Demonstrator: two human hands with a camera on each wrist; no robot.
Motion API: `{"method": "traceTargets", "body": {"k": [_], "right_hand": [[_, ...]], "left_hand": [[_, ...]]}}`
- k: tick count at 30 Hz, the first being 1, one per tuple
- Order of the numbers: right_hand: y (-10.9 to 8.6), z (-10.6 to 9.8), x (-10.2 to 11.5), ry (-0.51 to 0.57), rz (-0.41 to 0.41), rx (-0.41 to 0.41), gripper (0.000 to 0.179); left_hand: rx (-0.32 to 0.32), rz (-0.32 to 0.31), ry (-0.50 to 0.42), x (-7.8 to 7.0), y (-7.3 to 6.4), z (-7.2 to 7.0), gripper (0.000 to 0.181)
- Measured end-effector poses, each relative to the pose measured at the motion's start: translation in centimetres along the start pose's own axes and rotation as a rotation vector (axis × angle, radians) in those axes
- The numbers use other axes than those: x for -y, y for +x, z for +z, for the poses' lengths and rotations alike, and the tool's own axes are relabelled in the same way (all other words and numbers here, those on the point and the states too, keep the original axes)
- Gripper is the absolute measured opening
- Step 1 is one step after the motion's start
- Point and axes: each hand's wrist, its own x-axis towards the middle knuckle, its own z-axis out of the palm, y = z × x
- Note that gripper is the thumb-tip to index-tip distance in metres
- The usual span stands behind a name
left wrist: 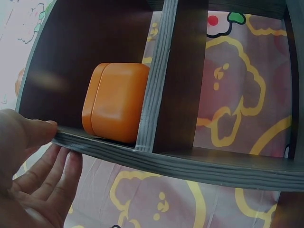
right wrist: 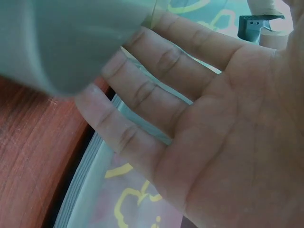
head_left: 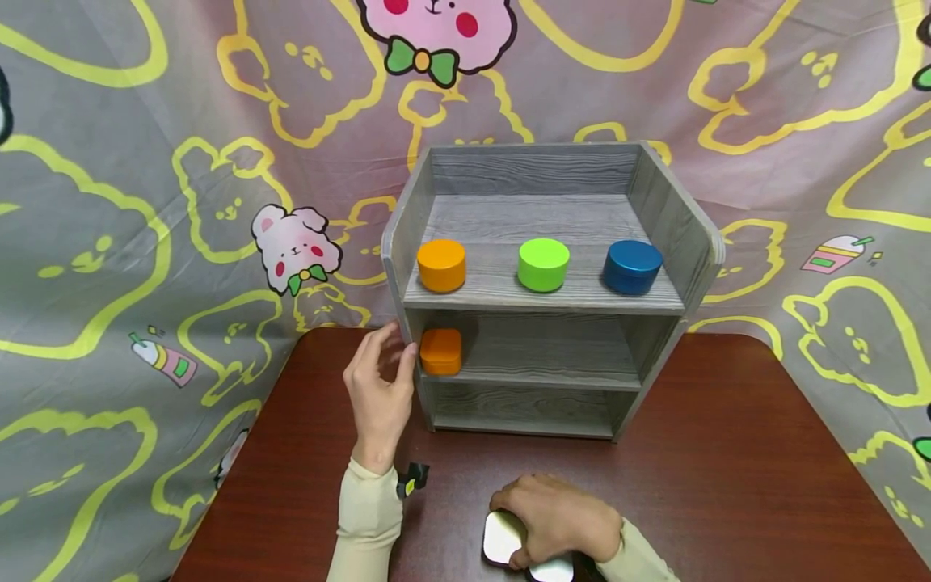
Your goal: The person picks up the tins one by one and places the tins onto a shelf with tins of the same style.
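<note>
A small grey wooden shelf unit (head_left: pixel 538 380) stands on the table. My left hand (head_left: pixel 378 396) holds the front edge of its left side panel, thumb inside and fingers outside in the left wrist view. Right by that thumb, an orange rounded-square box (left wrist: pixel 116 102) sits on the middle shelf. At the table's front, my right hand (head_left: pixel 556 517) grips a white-topped rounded-square box (head_left: pixel 504 537) between thumb and fingers. In the right wrist view that box (right wrist: pixel 61 42) is blurred at the fingertips. Another white-topped thing (head_left: pixel 551 571) lies close by, partly cut off.
On the top shelf stand an orange round box (head_left: pixel 441 266), a green round box (head_left: pixel 543 265) and a blue round box (head_left: pixel 632 267). A brown wooden table (head_left: pixel 742 453) carries the unit. Patterned cloth (head_left: pixel 218 162) hangs behind and at both sides.
</note>
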Motion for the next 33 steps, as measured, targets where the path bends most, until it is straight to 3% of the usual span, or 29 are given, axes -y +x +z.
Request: {"method": "traceTargets", "body": {"k": [13, 33], "right_hand": [[-0.13, 0.21, 0.18, -0.087, 0.014, 0.006, 0.051], [-0.01, -0.04, -0.43, 0.014, -0.007, -0.020, 0.044]], "left_hand": [[0.008, -0.010, -0.003, 0.09, -0.09, -0.06, 0.029], [-0.004, 0.005, -0.012, 0.20, 0.02, 0.04, 0.031]]}}
